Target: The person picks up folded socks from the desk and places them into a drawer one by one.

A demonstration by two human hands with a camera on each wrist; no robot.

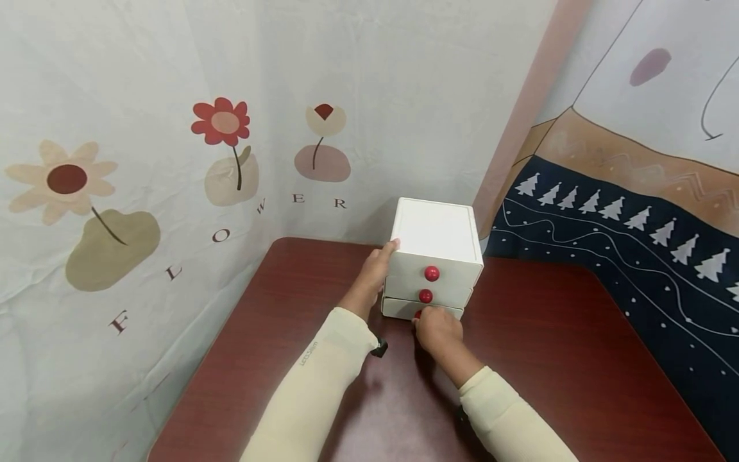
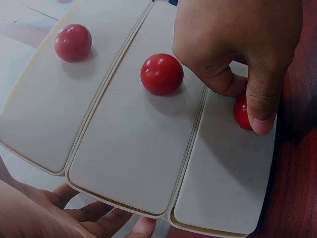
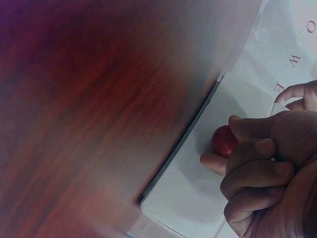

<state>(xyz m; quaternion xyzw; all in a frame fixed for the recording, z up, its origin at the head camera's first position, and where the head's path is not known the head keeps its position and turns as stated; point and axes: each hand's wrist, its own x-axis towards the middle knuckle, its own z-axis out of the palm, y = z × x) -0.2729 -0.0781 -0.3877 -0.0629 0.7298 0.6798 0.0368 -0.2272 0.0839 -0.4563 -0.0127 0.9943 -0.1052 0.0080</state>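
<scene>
A small white chest of drawers point(image 1: 437, 230) stands on the table, with three drawers stacked one above another. Each drawer front carries a round red knob. My right hand point(image 1: 440, 328) pinches the lowest knob point(image 2: 241, 111) between thumb and index finger, partly covering it. The bottom drawer point(image 2: 223, 168) sits nearly flush with the frame. Against the chest's left side rests my left hand point(image 1: 374, 274), its fingers point(image 2: 106, 220) extended along the wall. Above the gripped knob are the middle knob point(image 2: 162, 74) and the top knob point(image 2: 73, 42), both untouched.
The dark red-brown table point(image 1: 548, 346) extends to both sides of the chest and in front of it. Behind hangs a pale curtain point(image 1: 404, 96) printed with flowers and letters. On the right is a dark blue cloth point(image 1: 635, 263) with white trees.
</scene>
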